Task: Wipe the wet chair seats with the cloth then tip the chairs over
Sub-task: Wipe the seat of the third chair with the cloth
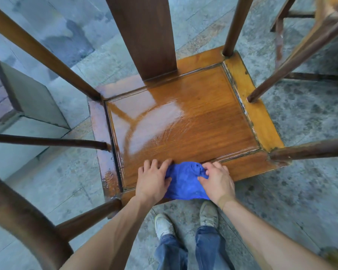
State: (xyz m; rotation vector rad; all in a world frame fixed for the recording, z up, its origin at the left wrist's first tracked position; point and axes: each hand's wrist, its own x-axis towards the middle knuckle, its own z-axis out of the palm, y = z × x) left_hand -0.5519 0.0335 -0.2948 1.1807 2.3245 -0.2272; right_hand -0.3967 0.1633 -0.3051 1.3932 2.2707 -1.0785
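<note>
The crumpled blue cloth (pixel 184 182) is lying on the near edge of the glossy, wet brown wooden chair seat (pixel 183 121). The left hand (pixel 152 180) is pressing it with fingers spread, while the right hand (pixel 217 182) is pinching its folds.

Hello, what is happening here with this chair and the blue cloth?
A person stands at the front edge of a brown wooden chair seat and works a crumpled blue cloth with both hands. The left hand lies mostly flat, on the seat and the cloth's edge, while the right hand pinches the cloth's bunched top. The cloth sits at the near edge. A glossy wet sheen covers the seat's left and far part; the right part looks duller. The chair stands upright, not yet tipped.
</note>
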